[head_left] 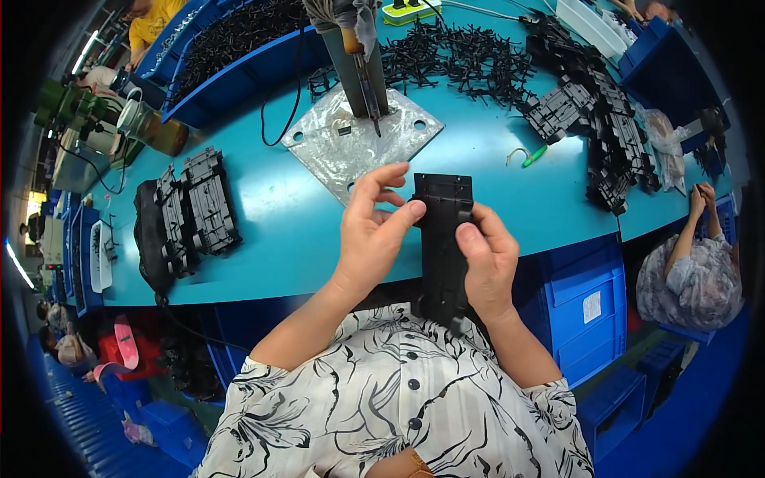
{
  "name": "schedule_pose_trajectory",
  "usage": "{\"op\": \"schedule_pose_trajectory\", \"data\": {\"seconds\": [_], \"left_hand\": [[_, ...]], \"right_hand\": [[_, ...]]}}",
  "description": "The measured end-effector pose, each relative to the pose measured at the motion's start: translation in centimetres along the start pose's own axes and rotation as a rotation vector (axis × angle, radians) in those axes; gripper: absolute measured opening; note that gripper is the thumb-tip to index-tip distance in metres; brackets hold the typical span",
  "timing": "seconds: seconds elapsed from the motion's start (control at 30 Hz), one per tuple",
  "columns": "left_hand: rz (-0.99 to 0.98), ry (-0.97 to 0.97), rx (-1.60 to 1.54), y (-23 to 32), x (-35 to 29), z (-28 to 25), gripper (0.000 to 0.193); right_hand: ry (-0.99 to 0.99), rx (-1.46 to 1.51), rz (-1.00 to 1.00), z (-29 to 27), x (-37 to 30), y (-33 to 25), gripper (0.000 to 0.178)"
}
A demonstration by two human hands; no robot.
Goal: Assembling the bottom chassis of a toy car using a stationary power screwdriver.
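Upright in front of my chest is a long black plastic chassis (443,247), with small holes along its top end and tabs at its sides. My right hand (492,259) grips its right edge, thumb on the near face. At the upper left edge, my left hand (373,227) has its thumb tip against the chassis and its fingers curled; whether a small piece is between them is hidden. Beyond the hands a metal stand with a pen-like soldering iron (368,88), tip down, rises from a grey metal plate (319,131).
More black chassis (209,201) lie left on the teal table (275,231), with a larger pile (617,135) at right. Small black parts (458,60) are heaped at the back and fill a blue bin (239,95). A green-handled tool (535,156) lies right. Other people sit nearby.
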State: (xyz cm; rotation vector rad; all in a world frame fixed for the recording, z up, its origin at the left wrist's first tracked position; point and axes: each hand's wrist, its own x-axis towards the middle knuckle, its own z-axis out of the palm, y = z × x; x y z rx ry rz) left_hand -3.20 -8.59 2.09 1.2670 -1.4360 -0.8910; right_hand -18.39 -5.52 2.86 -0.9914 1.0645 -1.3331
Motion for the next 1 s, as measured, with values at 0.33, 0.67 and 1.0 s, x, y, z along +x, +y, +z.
{"op": "schedule_pose_trajectory", "data": {"seconds": [0.33,0.67,1.0], "left_hand": [[-0.639,-0.178,-0.841,-2.6,0.5,-1.6,0.017],[-0.711,-0.142,-0.918,-4.1,2.7,-2.5,0.018],[-0.691,-0.164,-0.982,-4.5,4.9,-3.6,0.026]], "right_hand": [[0.023,0.246,0.230,-0.8,2.7,2.4,0.027],[-0.047,0.258,0.269,0.5,5.1,2.6,0.025],[-0.011,0.279,0.254,2.6,6.8,2.3,0.026]]}}
